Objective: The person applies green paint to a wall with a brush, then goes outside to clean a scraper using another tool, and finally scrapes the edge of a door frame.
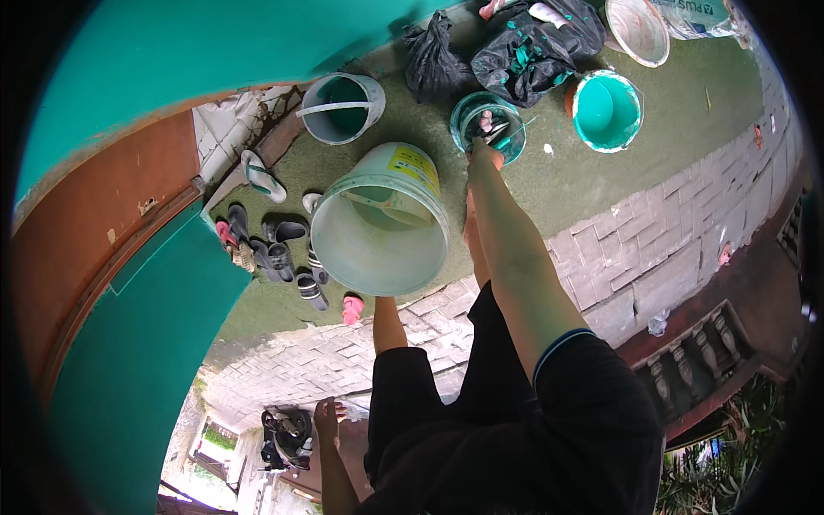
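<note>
My right hand (486, 157) reaches down to the near rim of a small clear bucket (458, 120) with green paint smears. Inside it lie several tools (492, 130), with dark and pinkish parts. The fingers are mostly hidden, so whether they grip a tool or the rim does not show. At my left side hangs my left hand (329, 418), its fingers loosely apart with nothing in them. In front of my legs stands a large whitish bucket (378, 245) with a yellow label and a handle lying across it.
Green paint fills a bucket (606, 112) at the right. A grey bucket (342, 107) stands at the far left, near black plastic bags (536, 56). Sandals (279, 257) lie beside the teal door (163, 335). A brick-patterned strip (635, 240) edges the green floor (549, 189).
</note>
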Demonstrator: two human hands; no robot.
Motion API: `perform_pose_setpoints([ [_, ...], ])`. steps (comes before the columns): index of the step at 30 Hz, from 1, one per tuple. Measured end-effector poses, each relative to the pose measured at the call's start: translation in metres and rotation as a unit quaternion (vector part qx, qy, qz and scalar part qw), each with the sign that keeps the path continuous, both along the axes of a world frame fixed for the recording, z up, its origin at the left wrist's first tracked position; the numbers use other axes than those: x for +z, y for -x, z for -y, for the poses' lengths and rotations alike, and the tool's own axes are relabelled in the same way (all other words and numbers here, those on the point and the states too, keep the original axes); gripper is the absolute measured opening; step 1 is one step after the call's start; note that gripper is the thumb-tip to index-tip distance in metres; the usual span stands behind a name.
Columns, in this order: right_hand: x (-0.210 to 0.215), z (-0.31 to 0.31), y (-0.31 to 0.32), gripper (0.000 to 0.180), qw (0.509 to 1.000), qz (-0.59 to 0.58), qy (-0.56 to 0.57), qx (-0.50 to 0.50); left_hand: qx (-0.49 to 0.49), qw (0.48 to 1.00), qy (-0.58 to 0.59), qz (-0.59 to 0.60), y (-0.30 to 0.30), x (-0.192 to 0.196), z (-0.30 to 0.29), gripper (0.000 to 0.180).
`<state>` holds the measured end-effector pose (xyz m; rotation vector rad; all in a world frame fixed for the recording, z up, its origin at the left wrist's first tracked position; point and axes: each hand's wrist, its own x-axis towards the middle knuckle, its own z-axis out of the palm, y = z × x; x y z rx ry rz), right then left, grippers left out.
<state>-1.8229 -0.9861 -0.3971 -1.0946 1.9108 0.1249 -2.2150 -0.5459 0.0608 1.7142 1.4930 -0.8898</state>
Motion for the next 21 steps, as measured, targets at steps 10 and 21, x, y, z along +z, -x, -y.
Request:
perform_pose_setpoints([
  [10,0.115,0.047,0.09,0.022,0.983,0.165,-0.085,0.0,-0.064,0.99,0.056,0.117,-0.069,-0.032,0.011,0.025],
  [21,0.452,0.026,0.166,0.012,0.869,0.454,-0.192,0.044,-0.208,0.853,0.426,0.218,-0.281,-0.009,0.268,0.048],
])
